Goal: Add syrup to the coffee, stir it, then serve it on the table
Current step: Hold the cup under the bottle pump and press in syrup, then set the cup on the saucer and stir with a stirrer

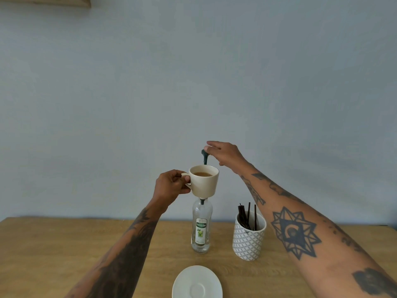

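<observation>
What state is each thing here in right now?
Cream ceramic cup: lifted, holds brown coffee.
Clear glass syrup bottle: upright, nearly empty.
Dark green pump: raised above cup.
White round saucer: bare.
Patterned white holder: upright, holds dark stirrers.
Left hand: grips cup handle.
Right hand: touches pump.

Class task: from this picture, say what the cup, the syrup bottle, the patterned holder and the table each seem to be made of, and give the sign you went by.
Cup: probably glazed ceramic, a smooth cream, opaque wall.
Syrup bottle: clear glass or plastic; see-through with highlights.
Patterned holder: likely ceramic, with a printed grey and white pattern.
Table: wood or wood-look laminate, visible grain, matte.
</observation>
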